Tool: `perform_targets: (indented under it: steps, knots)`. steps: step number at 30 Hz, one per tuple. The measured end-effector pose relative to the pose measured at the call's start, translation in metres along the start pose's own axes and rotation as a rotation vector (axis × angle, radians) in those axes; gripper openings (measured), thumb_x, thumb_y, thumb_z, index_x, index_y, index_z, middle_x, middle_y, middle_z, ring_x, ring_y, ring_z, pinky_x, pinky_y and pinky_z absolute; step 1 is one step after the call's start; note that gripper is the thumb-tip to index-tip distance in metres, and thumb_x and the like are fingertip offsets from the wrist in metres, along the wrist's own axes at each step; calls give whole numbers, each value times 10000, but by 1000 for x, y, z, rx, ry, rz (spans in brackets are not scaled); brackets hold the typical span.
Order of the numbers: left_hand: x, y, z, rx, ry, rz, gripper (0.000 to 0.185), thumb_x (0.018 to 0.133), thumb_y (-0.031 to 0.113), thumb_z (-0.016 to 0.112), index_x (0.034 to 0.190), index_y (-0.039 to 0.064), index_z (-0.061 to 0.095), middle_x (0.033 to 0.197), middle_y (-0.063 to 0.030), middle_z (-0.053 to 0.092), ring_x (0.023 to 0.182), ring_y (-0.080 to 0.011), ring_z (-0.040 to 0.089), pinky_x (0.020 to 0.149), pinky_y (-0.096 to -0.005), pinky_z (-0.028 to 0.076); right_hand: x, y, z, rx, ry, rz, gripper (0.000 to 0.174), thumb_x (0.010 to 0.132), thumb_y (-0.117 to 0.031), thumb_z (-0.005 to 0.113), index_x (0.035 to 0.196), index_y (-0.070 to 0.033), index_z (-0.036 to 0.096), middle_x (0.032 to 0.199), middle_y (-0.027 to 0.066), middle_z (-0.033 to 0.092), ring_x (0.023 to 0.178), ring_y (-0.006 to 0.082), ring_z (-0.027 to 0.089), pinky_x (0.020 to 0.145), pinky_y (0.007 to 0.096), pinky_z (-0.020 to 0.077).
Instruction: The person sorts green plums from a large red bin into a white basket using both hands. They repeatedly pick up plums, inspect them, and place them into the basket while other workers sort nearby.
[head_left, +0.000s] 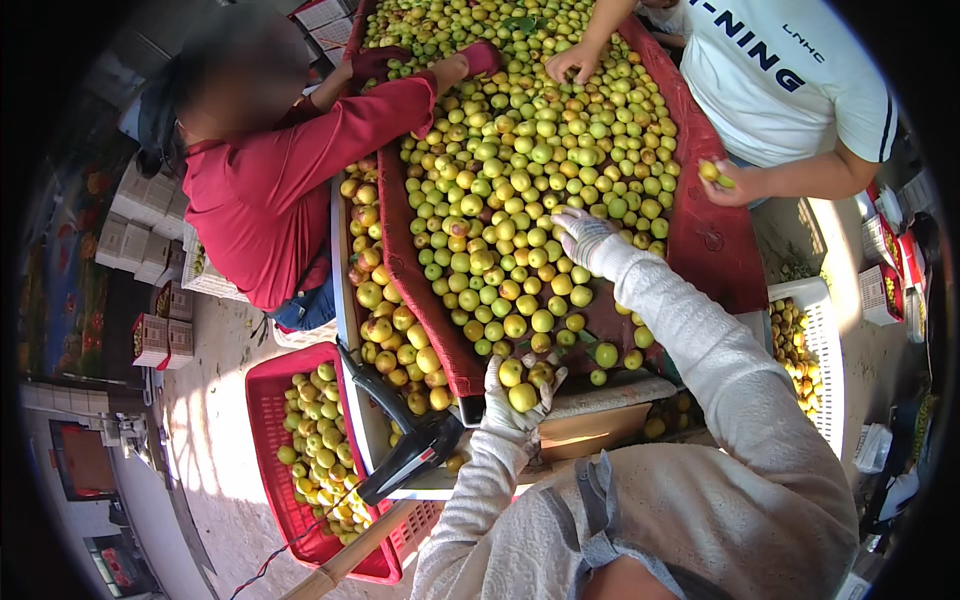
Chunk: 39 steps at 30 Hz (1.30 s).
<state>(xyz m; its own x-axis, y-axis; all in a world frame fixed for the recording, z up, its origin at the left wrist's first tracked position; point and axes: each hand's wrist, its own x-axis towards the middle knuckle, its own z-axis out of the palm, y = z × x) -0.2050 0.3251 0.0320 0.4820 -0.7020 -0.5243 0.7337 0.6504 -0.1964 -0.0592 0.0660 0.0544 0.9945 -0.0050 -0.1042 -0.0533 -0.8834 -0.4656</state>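
Many small yellow-green round fruits, some with brown-red patches, cover a table lined with dark red cloth (705, 225). My left hand (517, 405), in a pale glove, is palm up at the near edge of the table and holds several of the fruits (523, 397). Reaching forward over the pile, my right hand (583, 234), in a white glove with striped cuff, touches the fruits near the middle; its fingertips lie among them, and whether it grips one cannot be told. Larger fruits (369, 294) fill a side trough left of the cloth.
A person in red (285, 180) works at the left, another in a white shirt (787, 90) at the right. A black hair dryer (409, 442) lies on the trough's corner. Fruit fills a red crate (259, 420) at lower left and a white crate (832, 360) at right.
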Motion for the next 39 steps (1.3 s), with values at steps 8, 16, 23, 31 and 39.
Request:
perform_targets:
  steps: [8,16,23,31,39]
  knots:
    - [2,9,-18,-13,-52,-137,670,837,587,570,1301,108,502,1302,-114,546,1223,-419,469,713,-447,575,38,-38,-7,-337,-390,310,602,890,-390,583,1438,-222,399,1467,170,325,1258,364,485,1037,449,430]
    - [12,8,-13,64,-87,-168,591,845,549,585,1239,111,538,1289,-120,540,1219,-424,461,688,-426,569,40,-7,-8,-47,-362,438,794,856,-563,589,1495,-192,299,1402,152,498,1286,309,482,1074,407,375]
    - [4,7,-4,101,-123,-167,543,850,517,600,1225,126,553,1287,-117,540,1186,-432,485,647,-396,562,19,10,-5,49,-409,305,596,812,-407,703,1291,-115,501,1228,182,608,1061,308,613,900,401,474]
    - [8,13,-18,121,-240,-227,689,890,560,540,1414,139,390,1305,-239,500,1082,-467,550,507,-342,555,-75,-69,-16,236,-783,-202,516,911,-446,605,1288,-100,538,1062,146,669,961,281,656,873,370,502]
    - [5,9,-16,177,-242,-159,637,873,568,550,1394,229,411,1319,-243,506,1042,-459,578,496,-344,510,47,-36,-23,77,-213,-169,609,918,-445,555,1439,-172,396,1497,171,339,1370,358,341,1121,471,295]
